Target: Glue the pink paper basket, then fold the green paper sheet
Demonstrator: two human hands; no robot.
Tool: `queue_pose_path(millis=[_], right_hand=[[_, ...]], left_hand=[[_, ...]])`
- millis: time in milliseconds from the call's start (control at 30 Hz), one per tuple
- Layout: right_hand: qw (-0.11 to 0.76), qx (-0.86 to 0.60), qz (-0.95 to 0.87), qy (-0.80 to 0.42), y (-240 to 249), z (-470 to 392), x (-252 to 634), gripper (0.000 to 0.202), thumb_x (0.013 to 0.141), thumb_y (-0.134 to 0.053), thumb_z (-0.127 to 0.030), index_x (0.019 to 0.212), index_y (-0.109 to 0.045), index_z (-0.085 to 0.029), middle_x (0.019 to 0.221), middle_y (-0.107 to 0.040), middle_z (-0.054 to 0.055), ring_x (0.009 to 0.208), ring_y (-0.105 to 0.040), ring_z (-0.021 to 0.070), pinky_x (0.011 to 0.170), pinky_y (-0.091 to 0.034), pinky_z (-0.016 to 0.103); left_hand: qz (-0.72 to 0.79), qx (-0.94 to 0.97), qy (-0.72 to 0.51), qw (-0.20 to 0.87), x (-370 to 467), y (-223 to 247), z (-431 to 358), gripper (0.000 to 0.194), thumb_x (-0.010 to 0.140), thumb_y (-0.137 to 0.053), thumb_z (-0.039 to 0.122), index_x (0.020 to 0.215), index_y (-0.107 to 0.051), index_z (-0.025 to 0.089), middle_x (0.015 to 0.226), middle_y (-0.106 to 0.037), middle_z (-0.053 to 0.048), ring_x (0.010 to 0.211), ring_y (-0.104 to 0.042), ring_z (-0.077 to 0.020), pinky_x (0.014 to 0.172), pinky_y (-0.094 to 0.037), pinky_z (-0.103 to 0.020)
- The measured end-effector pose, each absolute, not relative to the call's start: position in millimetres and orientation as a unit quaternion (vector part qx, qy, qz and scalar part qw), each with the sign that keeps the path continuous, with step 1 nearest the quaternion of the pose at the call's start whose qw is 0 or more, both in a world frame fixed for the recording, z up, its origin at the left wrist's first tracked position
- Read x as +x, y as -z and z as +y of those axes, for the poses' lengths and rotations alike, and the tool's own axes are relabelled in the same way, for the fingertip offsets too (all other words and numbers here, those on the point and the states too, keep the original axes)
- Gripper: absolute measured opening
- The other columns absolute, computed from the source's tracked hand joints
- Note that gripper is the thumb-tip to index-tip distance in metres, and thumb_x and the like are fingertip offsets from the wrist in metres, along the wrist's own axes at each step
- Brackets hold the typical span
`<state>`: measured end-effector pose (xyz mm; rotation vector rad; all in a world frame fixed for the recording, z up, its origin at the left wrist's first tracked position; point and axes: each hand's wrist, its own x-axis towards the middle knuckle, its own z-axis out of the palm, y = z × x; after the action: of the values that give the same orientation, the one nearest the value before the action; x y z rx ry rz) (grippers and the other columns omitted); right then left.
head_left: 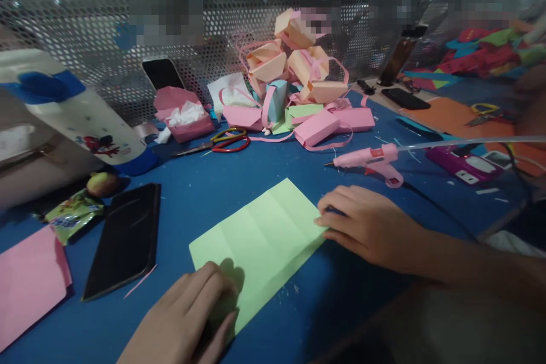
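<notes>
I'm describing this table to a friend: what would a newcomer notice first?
Probably the creased pale green paper sheet between the left hand and the right hand. Next come the peach and pink paper boxes heaped before the perforated screen, and the pink glue gun beyond the right hand.

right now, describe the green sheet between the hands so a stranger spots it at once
On the blue table, look to the near side, where the left hand and right hand reach in. Between them lies the pale green sheet, crossed by faint parallel creases. Its colour sets it apart from the pink sheet at far left and the dark phone beside that.
</notes>
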<state>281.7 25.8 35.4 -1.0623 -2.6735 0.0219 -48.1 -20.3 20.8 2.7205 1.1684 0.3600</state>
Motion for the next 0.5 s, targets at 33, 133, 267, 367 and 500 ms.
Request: queue_pose_path(millis=[33,133,267,367,500], right_hand=[[0.122,-0.36,-0.924,-0.03,-36,30,277,0.022,0.101,-0.046,-0.026,0.092,-0.065,-0.018,0.094,-0.061,0.006,0.082,-0.047,0.0202,0.069,-0.029,0.033],[0.086,-0.319,-0.943,-0.038,-29,41,265,0.02,0.1,-0.05,-0.026,0.084,-0.06,-0.018,0.084,-0.059,0.002,0.075,-0.045,0.0185,0.067,-0.027,0.031],[0.076,-0.278,-0.957,0.026,-14,47,257,0.018,0.099,-0.052,-0.025,0.083,-0.058,-0.019,0.08,-0.057,0.002,0.074,-0.043,0.0191,0.064,-0.024,0.032],[0.08,-0.278,-0.956,0.048,-10,46,257,0.016,0.097,-0.056,-0.025,0.082,-0.057,-0.02,0.079,-0.056,0.001,0.073,-0.042,0.0191,0.062,-0.022,0.032],[0.084,-0.289,-0.95,0.077,-9,43,257,0.017,0.09,-0.06,-0.013,0.077,-0.053,-0.022,0.074,-0.052,0.0,0.068,-0.039,0.0193,0.06,-0.019,0.033]], left_hand=[[0.399,0.904,-0.118,0.094,-47,-23,-21,0.028,0.104,-0.037,0.038,0.103,-0.062,0.023,0.092,-0.064,-0.003,0.072,-0.06,-0.015,0.062,-0.049,-0.023],[0.409,0.899,-0.108,0.118,-40,-28,-24,0.031,0.105,-0.033,0.031,0.093,-0.061,0.024,0.088,-0.061,-0.002,0.07,-0.057,-0.0163,0.062,-0.046,-0.025],[0.426,0.893,-0.094,0.105,-34,-27,-30,0.034,0.105,-0.032,0.029,0.085,-0.059,0.023,0.085,-0.058,-0.002,0.07,-0.053,-0.0179,0.064,-0.041,-0.029],[0.417,0.902,-0.095,0.056,-35,-21,-30,0.033,0.105,-0.034,0.027,0.082,-0.057,0.022,0.084,-0.058,-0.002,0.071,-0.053,-0.0189,0.066,-0.038,-0.03],[0.346,0.935,-0.082,-0.017,-40,-18,-22,0.027,0.103,-0.038,0.019,0.085,-0.058,0.021,0.081,-0.059,-0.001,0.07,-0.054,-0.0187,0.065,-0.036,-0.032]])
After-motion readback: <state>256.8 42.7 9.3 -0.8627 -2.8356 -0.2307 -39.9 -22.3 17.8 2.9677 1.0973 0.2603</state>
